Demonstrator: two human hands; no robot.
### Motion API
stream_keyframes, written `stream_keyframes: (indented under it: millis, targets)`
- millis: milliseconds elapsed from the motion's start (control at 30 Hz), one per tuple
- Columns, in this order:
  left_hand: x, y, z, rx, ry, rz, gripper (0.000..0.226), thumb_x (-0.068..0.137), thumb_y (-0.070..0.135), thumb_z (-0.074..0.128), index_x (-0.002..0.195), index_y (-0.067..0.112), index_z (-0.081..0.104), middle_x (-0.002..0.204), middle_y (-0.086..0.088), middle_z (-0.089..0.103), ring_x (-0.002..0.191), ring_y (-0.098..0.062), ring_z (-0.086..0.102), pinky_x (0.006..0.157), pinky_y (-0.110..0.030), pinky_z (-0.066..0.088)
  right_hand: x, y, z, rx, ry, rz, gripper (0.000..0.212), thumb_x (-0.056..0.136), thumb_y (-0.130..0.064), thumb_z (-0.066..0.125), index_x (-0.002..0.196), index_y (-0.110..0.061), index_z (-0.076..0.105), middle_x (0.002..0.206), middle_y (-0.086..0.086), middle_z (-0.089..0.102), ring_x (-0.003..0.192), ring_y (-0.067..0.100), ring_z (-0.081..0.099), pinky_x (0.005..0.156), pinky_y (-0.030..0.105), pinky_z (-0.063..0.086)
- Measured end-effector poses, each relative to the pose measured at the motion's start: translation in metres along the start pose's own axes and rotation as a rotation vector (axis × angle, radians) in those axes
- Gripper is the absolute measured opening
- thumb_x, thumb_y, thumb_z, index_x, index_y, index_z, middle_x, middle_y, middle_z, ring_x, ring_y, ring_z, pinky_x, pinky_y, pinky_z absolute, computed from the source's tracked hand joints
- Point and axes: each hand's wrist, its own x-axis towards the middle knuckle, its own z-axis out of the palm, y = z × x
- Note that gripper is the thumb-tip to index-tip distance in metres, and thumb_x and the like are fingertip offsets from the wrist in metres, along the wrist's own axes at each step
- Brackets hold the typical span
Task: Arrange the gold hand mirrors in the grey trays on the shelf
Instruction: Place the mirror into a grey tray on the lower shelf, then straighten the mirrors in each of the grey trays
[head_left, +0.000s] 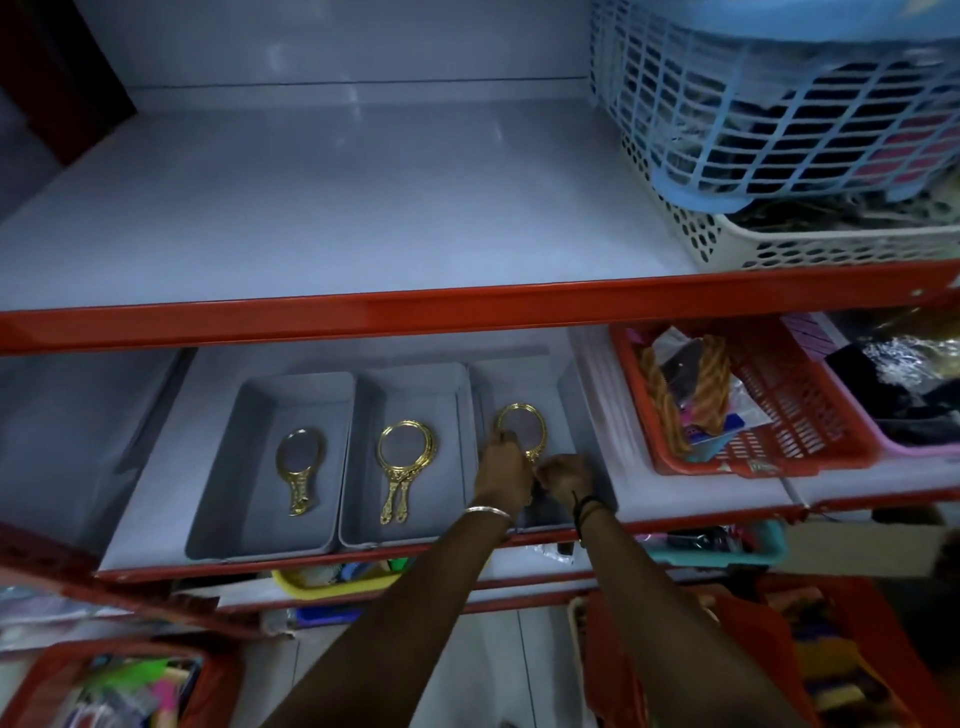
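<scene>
Three grey trays stand side by side on the middle shelf. The left tray (228, 467) holds one gold hand mirror (300, 467), lying flat. Two gold mirrors (405, 457) lie stacked in the middle tray (363, 415). Inside the right tray (569, 400) a third gold mirror (522, 426) is held by both hands. My left hand (503, 475) grips the lower left of its round frame. My right hand (563, 475) pinches it where the frame meets the handle; the handle is hidden behind my hands.
A red basket (769, 415) of hair accessories stands right of the trays, a pink one beyond it. On the upper shelf (311, 208) a blue basket (727, 104) sits in a white basket at the right. Lower shelves hold yellow, teal and red baskets.
</scene>
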Motion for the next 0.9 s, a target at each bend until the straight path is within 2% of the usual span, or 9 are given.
stream_keyframes:
  millis: [67, 167, 233, 300, 367, 433, 567, 733, 900]
  targets:
    - [0.007, 0.003, 0.015, 0.020, -0.098, -0.100, 0.038, 0.094, -0.005, 0.042, 0.131, -0.009, 0.044, 0.140, -0.026, 0.039, 0.122, -0.035, 0.051, 0.102, -0.035, 0.043, 0.004, 0.003, 0.001, 0.004, -0.006, -0.006, 0.021, 0.087, -0.001, 0.055, 0.097, 0.012, 0.068, 0.101, 0.028, 0.069, 0.081, 0.017, 0.055, 0.084, 0.030, 0.054]
    - [0.016, 0.002, 0.035, -0.003, -0.150, -0.228, 0.035, 0.098, 0.000, 0.036, 0.131, -0.009, 0.045, 0.137, -0.027, 0.043, 0.123, -0.034, 0.051, 0.105, -0.036, 0.041, 0.004, 0.002, 0.001, 0.024, -0.009, -0.041, 0.042, 0.083, 0.005, 0.056, 0.044, -0.009, 0.051, 0.028, -0.008, 0.052, 0.038, -0.004, 0.044, 0.037, 0.003, 0.037]
    - [0.021, 0.001, 0.042, -0.045, -0.135, -0.288, 0.032, 0.098, 0.002, 0.038, 0.125, -0.006, 0.053, 0.130, -0.023, 0.054, 0.119, -0.032, 0.057, 0.100, -0.037, 0.046, 0.004, 0.003, 0.002, 0.077, -0.004, -0.015, 0.047, 0.082, 0.009, 0.057, 0.042, -0.014, 0.049, 0.018, -0.014, 0.042, 0.039, 0.001, 0.043, 0.039, 0.007, 0.039]
    - [0.025, 0.000, 0.044, -0.110, -0.136, -0.359, 0.027, 0.095, 0.003, 0.046, 0.117, -0.005, 0.061, 0.122, -0.020, 0.063, 0.112, -0.031, 0.062, 0.092, -0.035, 0.051, 0.005, 0.005, 0.002, 0.093, 0.035, -0.014, 0.031, 0.077, 0.009, 0.063, 0.049, -0.003, 0.062, 0.034, -0.011, 0.058, 0.052, 0.013, 0.049, 0.052, 0.019, 0.053]
    - [0.027, -0.003, 0.044, -0.178, -0.126, -0.406, 0.025, 0.092, 0.004, 0.053, 0.112, -0.004, 0.065, 0.118, -0.018, 0.067, 0.109, -0.030, 0.064, 0.088, -0.034, 0.053, 0.005, 0.006, 0.001, 0.111, 0.048, -0.046, 0.009, 0.074, 0.002, 0.070, 0.076, 0.010, 0.074, 0.067, 0.011, 0.071, 0.068, 0.017, 0.057, 0.059, 0.024, 0.058]
    - [0.028, -0.006, 0.046, -0.224, -0.111, -0.412, 0.024, 0.089, 0.005, 0.058, 0.108, -0.004, 0.068, 0.116, -0.018, 0.069, 0.108, -0.030, 0.065, 0.088, -0.034, 0.053, 0.003, 0.005, -0.003, 0.115, 0.024, -0.040, 0.020, 0.074, -0.002, 0.073, 0.091, 0.008, 0.073, 0.082, 0.014, 0.070, 0.076, 0.018, 0.061, 0.057, 0.021, 0.053]
    - [0.027, -0.009, 0.046, -0.282, -0.062, -0.424, 0.022, 0.089, 0.011, 0.060, 0.103, -0.001, 0.071, 0.111, -0.016, 0.071, 0.105, -0.027, 0.067, 0.086, -0.031, 0.052, 0.004, 0.006, -0.007, 0.178, -0.021, 0.014, 0.025, 0.071, 0.003, 0.074, 0.096, 0.008, 0.072, 0.088, 0.016, 0.071, 0.079, 0.024, 0.066, 0.048, 0.018, 0.054]
    - [0.027, -0.009, 0.044, -0.296, -0.040, -0.417, 0.021, 0.088, 0.011, 0.060, 0.101, -0.001, 0.072, 0.109, -0.016, 0.072, 0.103, -0.029, 0.067, 0.085, -0.032, 0.054, 0.003, 0.007, -0.003, 0.183, 0.010, -0.003, 0.019, 0.073, 0.003, 0.072, 0.091, 0.008, 0.074, 0.094, 0.024, 0.074, 0.087, 0.036, 0.071, 0.079, 0.045, 0.060]
    - [0.026, -0.009, 0.046, -0.326, -0.015, -0.411, 0.020, 0.088, 0.003, 0.058, 0.101, -0.003, 0.071, 0.108, -0.017, 0.072, 0.101, -0.030, 0.068, 0.087, -0.034, 0.054, 0.002, 0.010, 0.001, 0.196, 0.050, -0.012, 0.018, 0.078, 0.002, 0.068, 0.093, 0.008, 0.073, 0.094, 0.024, 0.074, 0.085, 0.033, 0.070, 0.079, 0.038, 0.058]
